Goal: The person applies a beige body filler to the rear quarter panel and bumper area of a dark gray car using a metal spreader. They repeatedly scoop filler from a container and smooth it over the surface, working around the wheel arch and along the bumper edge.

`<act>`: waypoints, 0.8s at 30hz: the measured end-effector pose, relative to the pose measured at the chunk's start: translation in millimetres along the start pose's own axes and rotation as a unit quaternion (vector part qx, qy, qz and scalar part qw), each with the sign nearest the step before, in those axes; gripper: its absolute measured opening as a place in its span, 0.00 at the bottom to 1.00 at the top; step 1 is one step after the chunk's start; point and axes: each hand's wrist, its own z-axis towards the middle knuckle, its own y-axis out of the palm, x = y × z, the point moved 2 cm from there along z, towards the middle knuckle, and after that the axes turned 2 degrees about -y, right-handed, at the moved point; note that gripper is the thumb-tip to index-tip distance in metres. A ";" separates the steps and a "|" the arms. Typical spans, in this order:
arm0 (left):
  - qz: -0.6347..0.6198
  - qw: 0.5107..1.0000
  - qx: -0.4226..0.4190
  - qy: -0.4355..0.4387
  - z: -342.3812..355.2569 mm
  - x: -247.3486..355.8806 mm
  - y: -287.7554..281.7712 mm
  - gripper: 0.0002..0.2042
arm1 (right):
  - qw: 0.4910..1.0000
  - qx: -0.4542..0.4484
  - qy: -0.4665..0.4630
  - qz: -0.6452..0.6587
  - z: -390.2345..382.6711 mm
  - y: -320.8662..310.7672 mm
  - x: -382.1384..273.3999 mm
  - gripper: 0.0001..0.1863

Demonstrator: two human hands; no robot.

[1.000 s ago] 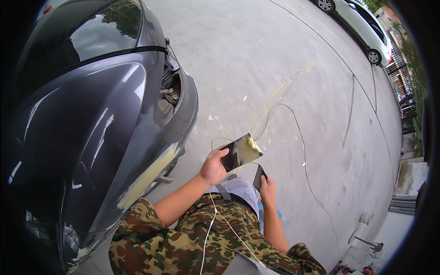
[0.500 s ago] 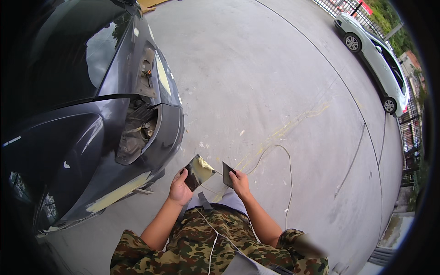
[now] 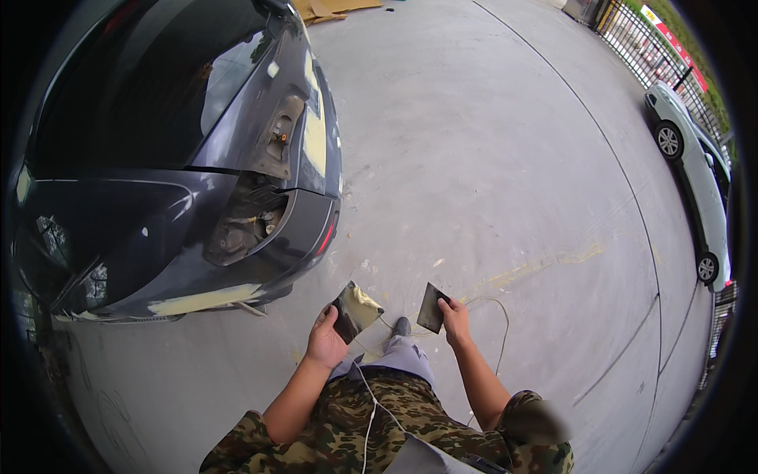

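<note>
My left hand [image 3: 325,341] grips a dark, flat square putty board [image 3: 344,322] by its near left edge. Pale yellow body filler [image 3: 365,306] is smeared over the board, heaped toward its far edge. A thin dark rectangular spreader [image 3: 429,309] is pinched in my right hand [image 3: 455,321], some way to the right of the board and not touching it. Left of both hands stands a dark grey car [image 3: 170,272] with its rear lamp opening [image 3: 246,225] bare. Yellow filler patches show on its bumper [image 3: 207,300] and beside its rear corner [image 3: 314,142].
A pale cable [image 3: 506,322] loops over the grey concrete floor [image 3: 489,158] near my feet. At the far right a white car [image 3: 705,178] is parked beside a metal fence [image 3: 636,47]. Flattened cardboard [image 3: 332,8] lies beyond the dark car.
My right hand has moved right with the spreader, widening the gap to the board, and the spreader's broad face shows more. The view has shifted, and one of my shoes now shows.
</note>
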 end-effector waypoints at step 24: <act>0.030 0.997 0.003 0.073 246.6 -1.5 85.8 0.23 | 0.912 -0.237 0.079 0.324 162.4 103.8 -260.2 0.14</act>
